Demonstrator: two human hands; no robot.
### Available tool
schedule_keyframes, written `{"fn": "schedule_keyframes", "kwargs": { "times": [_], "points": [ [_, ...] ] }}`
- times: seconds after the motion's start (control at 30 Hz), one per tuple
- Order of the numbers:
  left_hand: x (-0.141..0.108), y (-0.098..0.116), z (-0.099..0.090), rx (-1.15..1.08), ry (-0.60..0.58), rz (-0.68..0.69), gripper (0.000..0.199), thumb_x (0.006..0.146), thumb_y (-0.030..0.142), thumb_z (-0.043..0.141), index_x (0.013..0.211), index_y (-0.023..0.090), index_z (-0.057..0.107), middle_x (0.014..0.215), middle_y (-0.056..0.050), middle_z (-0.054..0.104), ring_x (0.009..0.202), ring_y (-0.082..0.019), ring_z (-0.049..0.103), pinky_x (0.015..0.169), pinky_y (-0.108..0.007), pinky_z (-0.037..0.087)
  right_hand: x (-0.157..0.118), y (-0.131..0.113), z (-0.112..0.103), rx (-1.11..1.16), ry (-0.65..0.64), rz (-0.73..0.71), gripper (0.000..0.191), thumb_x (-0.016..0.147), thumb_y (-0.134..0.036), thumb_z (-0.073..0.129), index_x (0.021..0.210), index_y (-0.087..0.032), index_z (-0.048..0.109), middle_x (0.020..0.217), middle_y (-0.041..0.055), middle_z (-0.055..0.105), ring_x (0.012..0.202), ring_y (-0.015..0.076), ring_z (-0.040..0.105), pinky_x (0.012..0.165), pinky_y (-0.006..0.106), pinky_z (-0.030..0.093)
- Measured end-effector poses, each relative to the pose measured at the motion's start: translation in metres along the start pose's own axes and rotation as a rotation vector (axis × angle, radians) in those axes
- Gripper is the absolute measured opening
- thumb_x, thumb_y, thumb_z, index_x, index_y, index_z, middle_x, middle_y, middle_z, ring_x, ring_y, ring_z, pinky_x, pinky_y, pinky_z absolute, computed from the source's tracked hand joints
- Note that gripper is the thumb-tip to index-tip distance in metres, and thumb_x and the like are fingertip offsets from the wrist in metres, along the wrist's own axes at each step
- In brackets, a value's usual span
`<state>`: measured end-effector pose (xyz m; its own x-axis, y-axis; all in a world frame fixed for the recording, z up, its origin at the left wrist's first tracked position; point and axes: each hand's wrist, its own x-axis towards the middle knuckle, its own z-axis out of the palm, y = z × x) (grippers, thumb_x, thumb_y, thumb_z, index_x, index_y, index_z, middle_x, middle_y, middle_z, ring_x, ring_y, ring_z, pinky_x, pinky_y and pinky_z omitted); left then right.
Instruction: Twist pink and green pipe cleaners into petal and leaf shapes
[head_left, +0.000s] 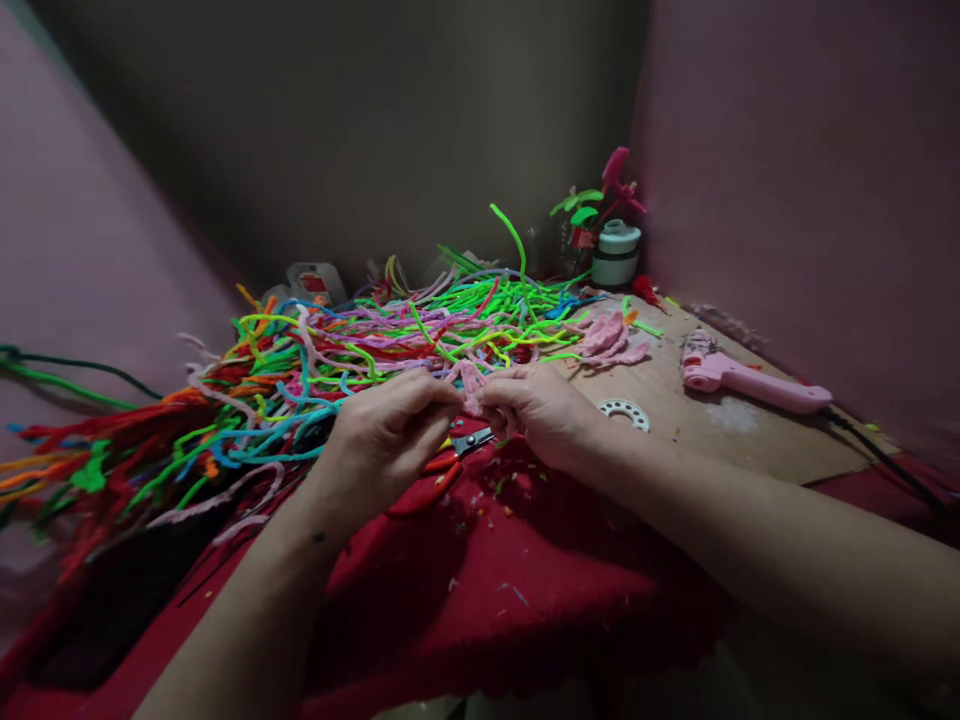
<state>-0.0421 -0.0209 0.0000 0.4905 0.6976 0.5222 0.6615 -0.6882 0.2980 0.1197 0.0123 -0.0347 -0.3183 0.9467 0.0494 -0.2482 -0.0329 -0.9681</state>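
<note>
Front edge: red cloth (487, 610) covers the bench, with small bright scraps lying on it below the hands.
Near left corner: a dark flat thing (124, 600), too dim for me to name, lies beside the stems.
Scissors: red-handled scissors (439, 480) lie on the cloth, partly under the left hand (386, 430), blades toward the right hand (551, 412).
Left hand: its fingers are pinched narrow on one side of the pink piece (472, 385).
Right hand: its fingers are closed on the other side of it, knuckles bent.
Pink piece: between the two hands, above the bench, in front of the stems.
Left side: a great heap of fuzzy stems (360, 340), in green, pink, red, orange and blue, spreads past the left edge.
Right side: a tan board (757, 430) bears a white ring (626, 412) with holes and, nearer the right edge, a pink glue gun (757, 385), its cord trailing off.
Board's far left: pink petals (606, 338) lie against the stems.
Far edge: a pale lidded jar (616, 255) stands by green and magenta fuzzy flowers (592, 205).
</note>
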Motion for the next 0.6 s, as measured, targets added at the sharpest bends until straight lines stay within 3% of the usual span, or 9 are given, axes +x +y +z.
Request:
{"fn": "schedule_keyframes", "kwargs": {
  "times": [0.1,0.4,0.6],
  "points": [
    [0.0,-0.003,0.004,0.181,-0.046,0.078,0.011,0.081,0.012,0.05,0.08,0.013,0.06,0.072,-0.001,0.058,0.064,-0.009,0.052,0.061,-0.019,0.04,-0.002,-0.001,0.0,-0.077,-0.027,-0.014,0.016,0.06,-0.014,0.051,0.043,-0.015,0.049,0.041,-0.0047,0.039,0.041,0.0066,0.034,0.044,0.024,0.024],
    [-0.004,-0.004,0.013,0.475,-0.034,0.144,0.015,0.083,0.015,0.045,0.072,0.014,0.056,0.065,-0.001,0.055,0.053,-0.01,0.048,0.05,-0.022,0.035,-0.005,0.003,0.001,-0.277,-0.017,-0.057,0.017,0.066,-0.017,0.053,0.049,-0.015,0.05,0.045,-0.0062,0.036,0.047,0.0062,0.028,0.049,0.024,0.021],
    [-0.007,-0.004,0.023,0.661,-0.105,0.152,0.014,0.085,0.015,0.042,0.081,0.013,0.055,0.068,-0.003,0.056,0.054,-0.014,0.051,0.049,-0.026,0.037,-0.004,0.006,0.002,-0.372,-0.05,-0.124,0.029,0.073,-0.033,0.055,0.052,-0.014,0.053,0.051,-0.0053,0.032,0.052,0.007,0.025,0.051,0.025,0.021]
  ]
}}
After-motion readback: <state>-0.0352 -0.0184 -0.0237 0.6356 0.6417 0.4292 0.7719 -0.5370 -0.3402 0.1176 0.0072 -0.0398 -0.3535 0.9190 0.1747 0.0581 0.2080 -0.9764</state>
